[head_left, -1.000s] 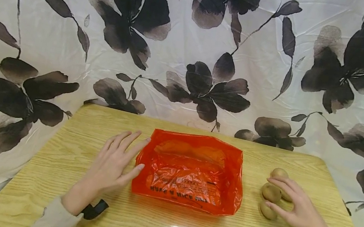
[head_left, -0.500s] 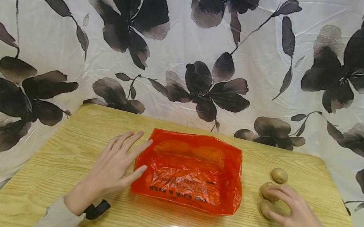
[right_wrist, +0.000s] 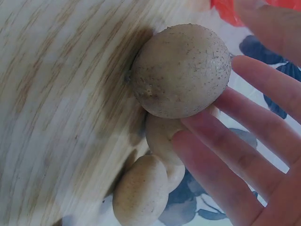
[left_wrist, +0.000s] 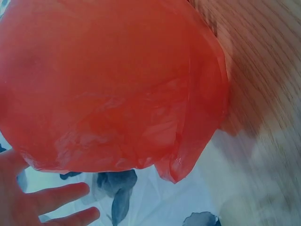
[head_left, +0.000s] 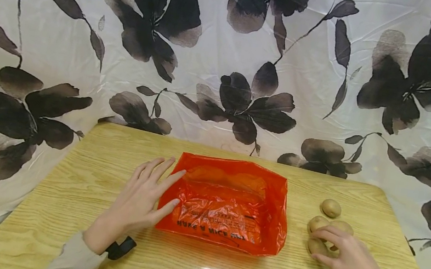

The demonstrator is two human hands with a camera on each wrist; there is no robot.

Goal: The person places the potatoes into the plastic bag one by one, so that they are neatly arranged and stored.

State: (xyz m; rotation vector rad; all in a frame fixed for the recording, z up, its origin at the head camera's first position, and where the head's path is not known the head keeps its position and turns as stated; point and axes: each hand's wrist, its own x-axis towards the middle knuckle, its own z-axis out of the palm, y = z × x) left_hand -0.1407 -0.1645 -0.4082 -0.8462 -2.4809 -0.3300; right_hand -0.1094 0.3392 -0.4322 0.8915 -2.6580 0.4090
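Observation:
A red plastic bag (head_left: 226,203) with dark printing lies open-mouthed in the middle of the table. At its left side my left hand (head_left: 136,201) has its fingers spread, the thumb and index finger reaching over the bag's edge; whether they touch it I cannot tell. In the left wrist view the bag (left_wrist: 113,94) covers part of that hand. Several potatoes sit clustered to the right. My right hand (head_left: 349,257) is over the nearest potato (head_left: 316,246). In the right wrist view its fingers stretch beside a potato (right_wrist: 181,70), the thumb apart from it.
Other potatoes lie close by: one at the back (head_left: 331,208), one at the left (head_left: 317,224) and one behind my right hand (head_left: 341,227). Beyond the wooden table (head_left: 122,139) hangs a white cloth (head_left: 193,57) with dark flowers.
My left hand has shifted slightly right, further over the bag's edge. My right hand has drawn a little nearer to me, uncovering more of the potatoes. The bag stays put.

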